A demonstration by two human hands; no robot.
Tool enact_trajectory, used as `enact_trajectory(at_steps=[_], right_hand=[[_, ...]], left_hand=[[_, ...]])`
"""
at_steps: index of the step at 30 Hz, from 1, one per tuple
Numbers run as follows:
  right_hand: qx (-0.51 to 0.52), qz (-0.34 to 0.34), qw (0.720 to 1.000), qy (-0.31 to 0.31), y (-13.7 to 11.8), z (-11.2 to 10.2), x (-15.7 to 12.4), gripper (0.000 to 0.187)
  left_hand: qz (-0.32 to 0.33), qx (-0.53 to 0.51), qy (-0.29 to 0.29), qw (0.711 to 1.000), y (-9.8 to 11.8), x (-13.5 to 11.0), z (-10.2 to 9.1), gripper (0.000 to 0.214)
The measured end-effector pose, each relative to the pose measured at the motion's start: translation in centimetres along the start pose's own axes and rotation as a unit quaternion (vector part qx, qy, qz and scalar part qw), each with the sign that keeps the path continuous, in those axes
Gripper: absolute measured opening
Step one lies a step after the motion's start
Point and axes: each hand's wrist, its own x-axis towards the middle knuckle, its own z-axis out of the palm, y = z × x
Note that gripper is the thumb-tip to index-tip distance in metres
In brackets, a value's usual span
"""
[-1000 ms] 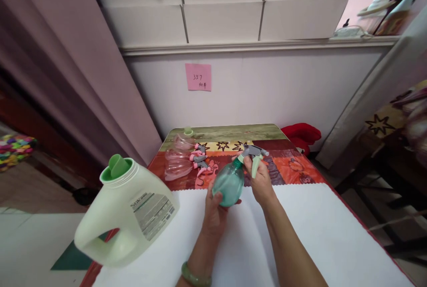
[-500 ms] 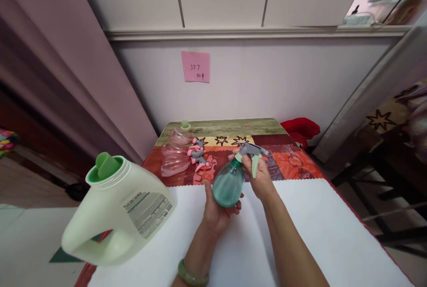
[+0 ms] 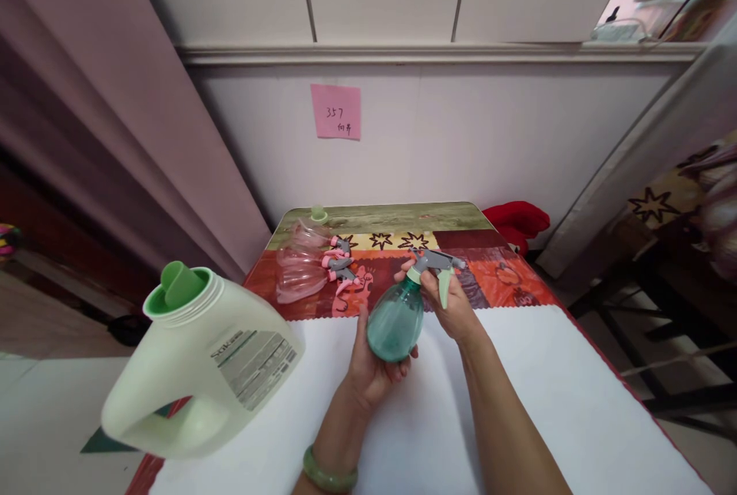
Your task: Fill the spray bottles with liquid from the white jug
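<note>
A teal spray bottle (image 3: 396, 325) is held tilted above the white table cover (image 3: 553, 395). My left hand (image 3: 371, 366) cups its round body from below, fingers wrapped round it. My right hand (image 3: 452, 305) grips the neck and grey spray head (image 3: 436, 260), whose pale green trigger hangs down by the fingers. A green bangle sits on my left wrist.
A large pale green detergent jug (image 3: 201, 361) with its green spout uncovered stands at the table's left edge. Pink transparent spray bottles (image 3: 305, 268) lie on the patterned cloth at the back. A pink note (image 3: 335, 111) is stuck on the wall. Something red (image 3: 515, 220) lies beyond the table.
The view has shifted slightly. My left palm has slid further under the teal bottle; my right hand stays on the spray head.
</note>
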Motion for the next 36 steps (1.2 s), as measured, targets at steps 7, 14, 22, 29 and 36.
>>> enact_trajectory(at_steps=[7,14,22,29,36], right_hand=[[-0.031,-0.004,0.998,-0.048,-0.9,0.1,-0.2,0.034],[-0.05,0.01,0.998,-0.021,-0.6,0.5,-0.3,0.039],[0.013,-0.017,0.999,0.032,-0.9,2.7,-0.1,0.04],[-0.01,-0.008,0.996,0.087,-0.2,2.4,0.4,0.043],[0.004,-0.013,0.993,0.12,1.0,2.2,0.7,0.042]], left_hand=[[-0.045,-0.002,-0.033,0.998,0.2,-0.2,-0.3,0.097],[-0.07,0.003,-0.056,0.996,0.4,-0.2,-0.6,0.094],[-0.037,0.009,-0.036,0.999,0.5,-0.3,-0.6,0.089],[0.076,0.036,-0.001,0.996,-0.4,-0.5,0.5,0.077],[0.265,0.083,0.084,0.957,-1.9,-0.1,0.9,0.06]])
